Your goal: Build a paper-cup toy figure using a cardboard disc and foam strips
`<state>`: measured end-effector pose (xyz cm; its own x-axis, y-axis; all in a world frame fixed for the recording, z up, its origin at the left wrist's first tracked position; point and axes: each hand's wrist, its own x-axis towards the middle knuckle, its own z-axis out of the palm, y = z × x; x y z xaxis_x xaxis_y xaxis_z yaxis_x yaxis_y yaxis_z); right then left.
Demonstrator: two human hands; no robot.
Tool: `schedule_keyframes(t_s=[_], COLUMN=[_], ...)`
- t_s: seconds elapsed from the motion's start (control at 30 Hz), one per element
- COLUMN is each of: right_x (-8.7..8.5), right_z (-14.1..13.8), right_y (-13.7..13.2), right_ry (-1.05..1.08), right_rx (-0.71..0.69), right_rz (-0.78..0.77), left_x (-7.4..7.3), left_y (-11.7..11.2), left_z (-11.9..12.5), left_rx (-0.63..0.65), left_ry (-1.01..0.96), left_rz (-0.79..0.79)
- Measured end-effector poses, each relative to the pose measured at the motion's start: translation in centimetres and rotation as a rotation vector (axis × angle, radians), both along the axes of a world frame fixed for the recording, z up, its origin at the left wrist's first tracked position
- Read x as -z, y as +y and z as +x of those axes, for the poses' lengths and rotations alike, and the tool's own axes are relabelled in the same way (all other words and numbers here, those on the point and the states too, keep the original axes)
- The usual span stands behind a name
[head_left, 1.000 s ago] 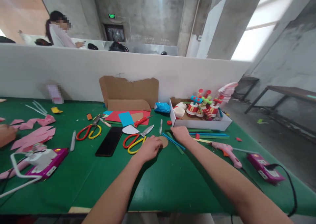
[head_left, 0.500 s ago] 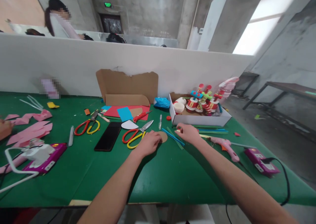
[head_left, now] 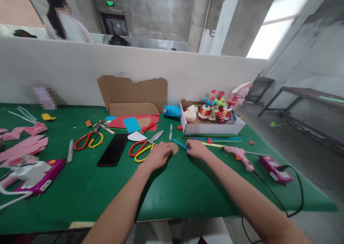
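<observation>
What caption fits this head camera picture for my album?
Left hand on a cardboard disc, right hand touching a blue stick, green craft table.

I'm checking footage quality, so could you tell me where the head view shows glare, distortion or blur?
Head view: the window is blown out white; head view: wide-angle stretch leans the pillar sideways; head view: the left hand, right hand and scissors between them are sharp, evenly lit, with soft shadows.

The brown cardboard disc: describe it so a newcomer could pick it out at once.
On the green table, look between the left hand and right hand. The brown cardboard disc lies touching the left one; unlike the scissors and blue strip beside it, it is round.
</observation>
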<state>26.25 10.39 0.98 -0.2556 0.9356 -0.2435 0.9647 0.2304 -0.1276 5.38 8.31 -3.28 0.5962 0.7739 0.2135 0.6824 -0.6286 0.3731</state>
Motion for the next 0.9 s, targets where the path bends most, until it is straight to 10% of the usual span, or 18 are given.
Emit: schedule_keyframes(t_s=[0.47, 0.73, 0.9], right_x=[-4.3, -2.6, -1.3], right_z=[6.4, 1.1, 5.4], right_y=[2.7, -2.7, -7.2], right_ry=[-0.183, 0.282, 0.337], right_rx=[0.101, -0.047, 0.171], right_rz=[0.31, 0.362, 0.53], left_x=[-0.4, -0.5, -0.6], left_y=[-0.1, -0.2, -0.3], left_z=[0.0, 0.0, 0.1], left_rx=[-0.023, -0.009, -0.029], left_ry=[0.015, 0.014, 0.02], left_rz=[-0.039, -0.03, -0.022])
